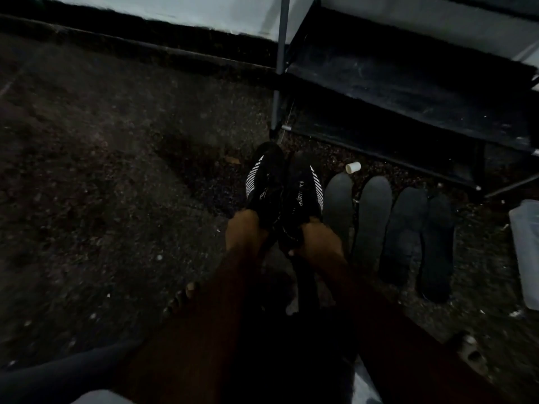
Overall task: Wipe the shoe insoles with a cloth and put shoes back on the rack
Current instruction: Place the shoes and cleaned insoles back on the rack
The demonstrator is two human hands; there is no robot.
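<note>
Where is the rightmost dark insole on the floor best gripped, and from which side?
Probably pinch its near end, coming from your side: the rightmost flat dark grey insole lies lengthwise toward you, its left edge tight against the neighbouring insole.

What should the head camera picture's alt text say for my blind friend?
The left hand and right hand each grip one black striped shoe in dim light. Four dark insoles lie on the floor to their right, before a shoe rack.

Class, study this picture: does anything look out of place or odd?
A small white cylinder lies on its side on the gritty floor before the rack, loose beside the four insoles laid in a row.
</note>
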